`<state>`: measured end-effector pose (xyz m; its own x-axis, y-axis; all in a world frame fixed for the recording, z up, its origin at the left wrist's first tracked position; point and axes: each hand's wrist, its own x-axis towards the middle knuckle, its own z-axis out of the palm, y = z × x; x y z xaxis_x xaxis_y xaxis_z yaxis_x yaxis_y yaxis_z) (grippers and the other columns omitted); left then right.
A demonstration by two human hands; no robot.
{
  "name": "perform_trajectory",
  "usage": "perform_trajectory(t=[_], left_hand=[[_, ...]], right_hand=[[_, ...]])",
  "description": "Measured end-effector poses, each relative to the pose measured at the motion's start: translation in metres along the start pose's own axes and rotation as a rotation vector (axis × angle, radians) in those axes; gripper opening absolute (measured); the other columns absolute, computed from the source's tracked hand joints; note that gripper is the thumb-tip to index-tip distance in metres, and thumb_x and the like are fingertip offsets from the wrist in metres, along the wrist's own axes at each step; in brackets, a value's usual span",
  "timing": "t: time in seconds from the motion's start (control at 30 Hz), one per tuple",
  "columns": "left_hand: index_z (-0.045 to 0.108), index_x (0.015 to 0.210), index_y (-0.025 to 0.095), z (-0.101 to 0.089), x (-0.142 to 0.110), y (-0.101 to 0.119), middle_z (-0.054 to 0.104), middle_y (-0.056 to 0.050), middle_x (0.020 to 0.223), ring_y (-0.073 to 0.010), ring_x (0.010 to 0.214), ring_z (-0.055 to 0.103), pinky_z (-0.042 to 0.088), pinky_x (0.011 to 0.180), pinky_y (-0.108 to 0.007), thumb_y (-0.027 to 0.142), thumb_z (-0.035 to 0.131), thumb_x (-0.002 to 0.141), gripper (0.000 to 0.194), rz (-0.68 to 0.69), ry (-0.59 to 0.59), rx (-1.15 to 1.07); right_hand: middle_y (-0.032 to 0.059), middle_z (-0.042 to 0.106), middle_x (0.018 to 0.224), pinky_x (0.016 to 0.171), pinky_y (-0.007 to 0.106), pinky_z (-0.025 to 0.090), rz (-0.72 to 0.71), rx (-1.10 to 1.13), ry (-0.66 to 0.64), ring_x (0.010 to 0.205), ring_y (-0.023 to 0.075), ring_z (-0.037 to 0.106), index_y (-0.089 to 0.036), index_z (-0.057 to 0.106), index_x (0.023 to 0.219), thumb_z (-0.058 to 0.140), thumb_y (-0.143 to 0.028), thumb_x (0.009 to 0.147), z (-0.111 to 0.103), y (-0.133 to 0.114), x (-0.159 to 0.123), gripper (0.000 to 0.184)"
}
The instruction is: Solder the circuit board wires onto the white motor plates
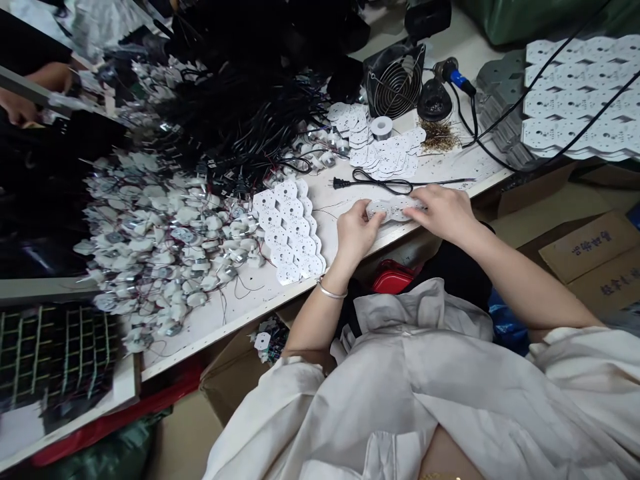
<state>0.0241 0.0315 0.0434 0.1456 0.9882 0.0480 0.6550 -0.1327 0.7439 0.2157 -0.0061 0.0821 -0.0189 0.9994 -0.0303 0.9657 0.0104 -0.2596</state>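
Note:
My left hand (357, 230) and my right hand (437, 210) grip opposite ends of a white circuit board strip (391, 209) with scalloped edges and small holes. Thumbs lie on its top face, and the other fingers are partly hidden around its far side and ends. The strip is held just above the bench's front edge. Right behind it lies a bundled black power cord (383, 181) with a plug. To the left of my left hand sits a stack of white scalloped board panels (291, 230).
Small motors with white parts and wires (165, 233) are heaped on the left. Behind are black cables (240, 127), loose white boards (387, 155), a solder spool (381, 127), a fan (395, 80) and a soldering iron (459, 77). More board panels (583, 100) stand right. Another person's hand (20, 107) shows far left.

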Motion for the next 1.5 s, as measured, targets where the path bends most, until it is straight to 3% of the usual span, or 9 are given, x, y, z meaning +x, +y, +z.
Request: perform_trajectory(t=[0.2,0.33,0.4,0.6,0.83,1.03,1.27,1.37,1.5], left_hand=[[0.073,0.108,0.015,0.009,-0.02,0.04,0.072,-0.006,0.08,-0.0232,0.079,0.069,0.05,0.078,-0.033,0.023,0.074,0.084,0.025,0.034,-0.15,-0.027],[0.071,0.097,0.016,0.001,-0.027,0.046,0.075,-0.003,0.088,-0.0165,0.076,0.069,0.055,0.074,-0.028,0.029,0.082,0.075,0.028,-0.058,-0.464,-0.699],[0.07,0.093,0.015,-0.004,-0.026,0.047,0.076,-0.003,0.089,-0.0142,0.075,0.068,0.055,0.071,-0.026,0.033,0.089,0.065,0.037,-0.135,-0.499,-0.9],[0.071,0.085,0.014,-0.001,-0.022,0.047,0.074,-0.001,0.077,-0.0113,0.065,0.065,0.053,0.063,-0.024,0.042,0.098,0.049,0.053,-0.3,-0.551,-1.009],[0.071,0.084,0.014,0.014,-0.022,0.039,0.07,0.0,0.072,-0.0111,0.059,0.062,0.051,0.054,-0.023,0.043,0.096,0.051,0.051,-0.384,-0.668,-1.082],[0.069,0.089,0.015,0.038,-0.005,0.031,0.071,-0.001,0.077,-0.0137,0.069,0.063,0.05,0.063,-0.024,0.03,0.088,0.065,0.034,-0.33,-0.387,-0.794],[0.073,0.107,0.014,0.046,-0.003,0.048,0.064,0.001,0.067,-0.018,0.07,0.061,0.047,0.071,-0.029,0.027,0.079,0.08,0.031,-0.051,-0.124,-0.229],[0.072,0.104,0.013,0.04,-0.006,0.05,0.066,0.001,0.07,-0.0162,0.07,0.061,0.048,0.07,-0.028,0.031,0.082,0.076,0.034,-0.106,-0.157,-0.407],[0.071,0.092,0.014,0.023,-0.009,0.052,0.073,-0.002,0.08,-0.0139,0.069,0.065,0.051,0.063,-0.024,0.046,0.094,0.058,0.053,-0.231,-0.525,-0.945]], right_hand=[[0.0158,0.078,0.101,0.067,0.037,0.043,0.144,0.016,-0.055,0.086,0.0308,0.071,-0.017,0.074,0.106,0.063,-0.041,0.09,-0.031,0.021,-0.04,0.031],[0.0051,0.078,0.08,0.057,0.035,0.052,0.205,0.706,-0.074,0.064,0.0216,0.068,-0.025,0.076,0.101,0.086,-0.055,0.066,-0.059,0.054,-0.068,0.047],[0.0041,0.077,0.076,0.051,0.034,0.056,0.297,0.992,-0.076,0.057,0.0195,0.069,-0.024,0.076,0.097,0.088,-0.061,0.06,-0.061,0.06,-0.075,0.054],[0.0026,0.069,0.053,0.034,0.026,0.045,0.348,1.366,0.088,0.037,0.015,0.059,-0.019,0.066,0.075,0.084,-0.064,0.065,-0.02,0.053,-0.068,0.05],[-0.0043,0.059,0.048,0.024,0.021,0.024,0.486,1.649,0.121,0.032,0.0119,0.05,-0.021,0.058,0.077,0.087,-0.069,0.048,0.024,0.062,-0.059,0.062],[-0.0005,0.067,0.057,0.041,0.029,0.05,0.421,1.3,0.175,0.042,0.0162,0.061,-0.021,0.06,0.082,0.082,-0.069,0.063,0.021,0.054,-0.057,0.056],[0.0019,0.067,0.056,0.067,0.039,0.058,0.42,0.675,0.442,0.059,0.0242,0.072,-0.023,0.059,0.087,0.059,-0.064,0.087,0.012,0.042,-0.071,0.04],[0.0019,0.067,0.055,0.065,0.039,0.058,0.408,0.698,0.467,0.057,0.0232,0.07,-0.024,0.06,0.086,0.062,-0.064,0.085,0.007,0.043,-0.074,0.041],[0.0007,0.067,0.054,0.036,0.029,0.045,0.344,1.228,0.257,0.037,0.016,0.057,-0.021,0.062,0.082,0.077,-0.072,0.069,-0.002,0.056,-0.067,0.054]])
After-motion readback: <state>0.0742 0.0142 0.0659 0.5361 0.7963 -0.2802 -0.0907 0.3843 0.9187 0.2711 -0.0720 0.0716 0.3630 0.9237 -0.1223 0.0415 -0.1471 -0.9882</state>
